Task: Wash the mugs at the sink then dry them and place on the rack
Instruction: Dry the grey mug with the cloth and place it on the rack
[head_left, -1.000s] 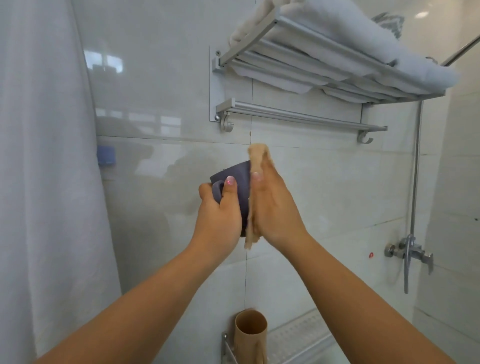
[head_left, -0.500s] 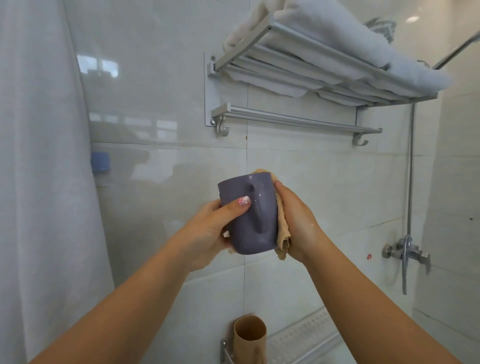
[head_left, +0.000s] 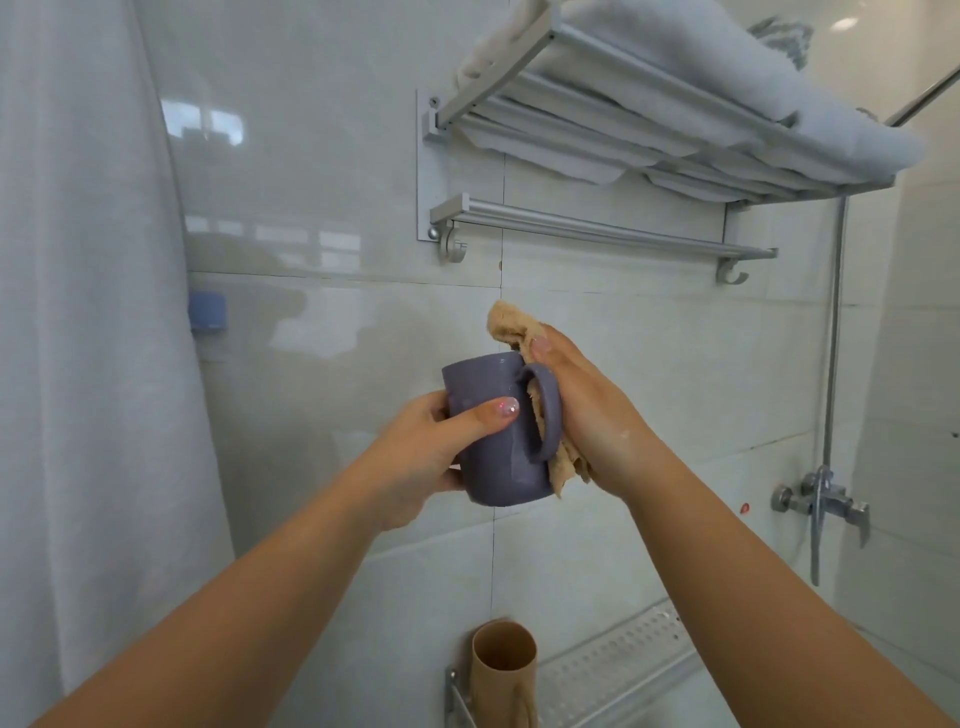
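Mid-frame, against the tiled wall: purple mug (head_left: 496, 441) held upright, being wiped.
Left hand (head_left: 426, 457) grips mug body; right hand (head_left: 587, 415) clutches tan cloth (head_left: 511, 325) against handle. Tan mug (head_left: 503, 670) on rack (head_left: 613, 670), lower centre.

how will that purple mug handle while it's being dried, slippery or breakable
Probably a bit slippery: droplets show on the purple mug, so the left hand grips its body. It looks rigid, not floppy like the tan cloth. Whether it's breakable can't be told.

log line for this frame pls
phase: drying | left hand: holds purple mug upright | right hand: presses tan cloth at handle | tan mug: on rack
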